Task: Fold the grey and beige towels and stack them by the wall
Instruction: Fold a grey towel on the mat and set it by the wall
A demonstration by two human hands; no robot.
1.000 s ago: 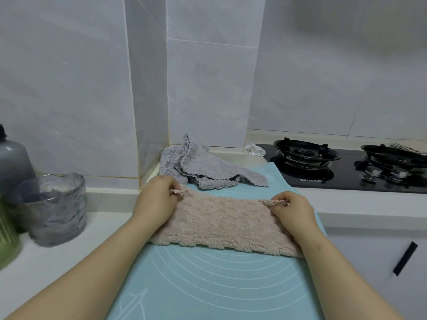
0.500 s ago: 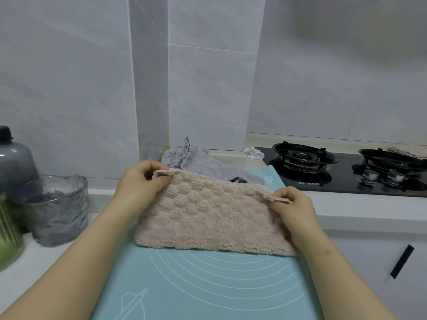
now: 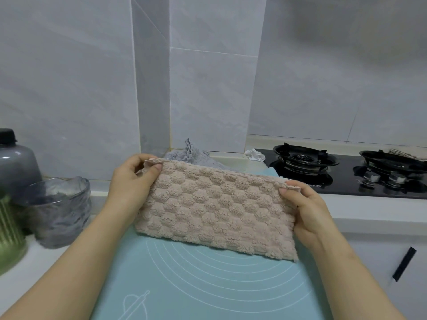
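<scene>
A beige waffle-textured towel [image 3: 215,206], folded into a long rectangle, hangs lifted above a light blue mat [image 3: 208,285]. My left hand [image 3: 132,181] pinches its upper left corner and my right hand [image 3: 305,209] pinches its upper right corner. The towel's lower edge is close to the mat. Behind it a crumpled grey towel [image 3: 191,155] lies in the corner by the tiled wall, mostly hidden by the beige one.
A glass bowl [image 3: 60,209], a dark grey jar [image 3: 16,162] and a green ribbed container [image 3: 9,236] stand at the left. A black gas hob [image 3: 346,172] lies at the right, with a small white scrap [image 3: 255,155] near it. A cabinet handle [image 3: 404,263] is lower right.
Both hands have lifted the beige towel's top edge off the mat, so the towel now hangs upright and covers most of the grey towel behind.
</scene>
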